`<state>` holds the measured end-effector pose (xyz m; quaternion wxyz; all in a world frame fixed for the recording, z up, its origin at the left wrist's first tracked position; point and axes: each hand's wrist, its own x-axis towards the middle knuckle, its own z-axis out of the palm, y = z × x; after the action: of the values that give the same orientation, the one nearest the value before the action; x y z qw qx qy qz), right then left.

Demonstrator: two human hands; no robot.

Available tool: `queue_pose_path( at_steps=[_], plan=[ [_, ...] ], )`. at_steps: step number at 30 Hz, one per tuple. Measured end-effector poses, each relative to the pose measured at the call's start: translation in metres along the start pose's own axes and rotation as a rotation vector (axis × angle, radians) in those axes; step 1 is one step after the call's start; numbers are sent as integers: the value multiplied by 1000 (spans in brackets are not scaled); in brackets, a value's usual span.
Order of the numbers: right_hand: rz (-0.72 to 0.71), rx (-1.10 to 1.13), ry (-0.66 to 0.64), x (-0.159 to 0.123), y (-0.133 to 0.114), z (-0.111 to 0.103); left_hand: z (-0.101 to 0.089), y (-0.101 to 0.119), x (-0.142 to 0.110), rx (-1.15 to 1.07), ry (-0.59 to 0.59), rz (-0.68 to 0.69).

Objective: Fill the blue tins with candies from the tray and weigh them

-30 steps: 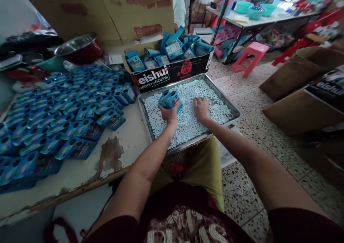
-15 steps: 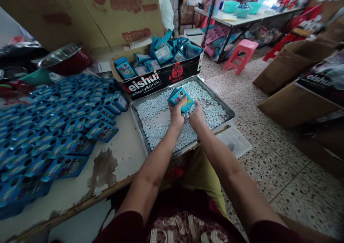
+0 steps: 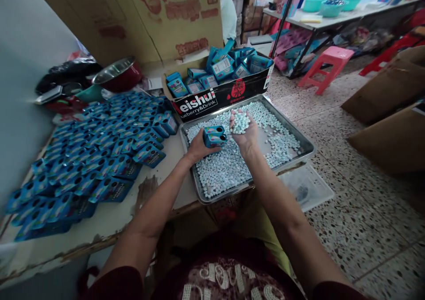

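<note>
My left hand grips two small blue boxes side by side, their dark round openings facing up, above the left part of a metal tray. Cupped palm up, my right hand carries a heap of pale round candies just right of those boxes. More pale candies are spread across the tray, with bare metal showing in its right half. Rows of similar blue boxes with round holes stand on the table at left.
Behind the tray sits a black-sided carton holding several blue boxes. A red metal bowl stands at the back left. On the floor at right are a pink stool and brown cartons. A clear plastic lid lies beside the tray.
My right hand has come up out of the candies, turned palm up with a heap in it. The left hand first moved right, then back left, tilting the boxes so their openings face up.
</note>
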<state>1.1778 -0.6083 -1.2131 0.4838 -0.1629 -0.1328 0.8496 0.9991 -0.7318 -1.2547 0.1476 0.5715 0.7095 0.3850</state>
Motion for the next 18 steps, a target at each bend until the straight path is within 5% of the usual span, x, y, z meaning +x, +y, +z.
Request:
queue_pose_path(
  at_steps=[12,18],
  plan=[
    [-152,-155,14,1,27,24,0,10,-13,30,25,-50],
    [-222,-262,-111,9,31,26,-8,17,-13,60,20,-17]
  ],
)
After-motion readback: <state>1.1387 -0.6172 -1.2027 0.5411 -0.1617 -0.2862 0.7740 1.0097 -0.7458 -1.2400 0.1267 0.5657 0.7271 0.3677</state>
